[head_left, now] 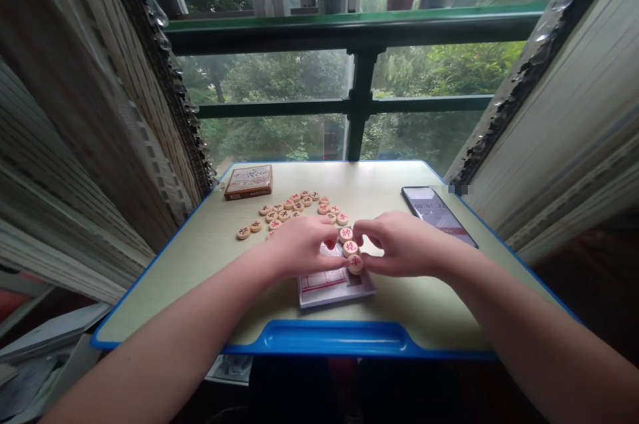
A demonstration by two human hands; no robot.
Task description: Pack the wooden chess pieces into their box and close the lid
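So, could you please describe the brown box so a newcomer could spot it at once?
Start at the blue-rimmed table below the window. Look to its far left corner, beyond the scattered round wooden pieces. The box lies flat there, the only brown rectangle; the phone, on the right, is dark.

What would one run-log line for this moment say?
left hand: touching round wooden chess discs; right hand: pinching them; discs: over shallow grey tray; black phone: right

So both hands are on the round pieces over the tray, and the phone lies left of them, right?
No. The head view shows the phone right of them, not left; the left hand and right hand are on the round pieces over the tray.
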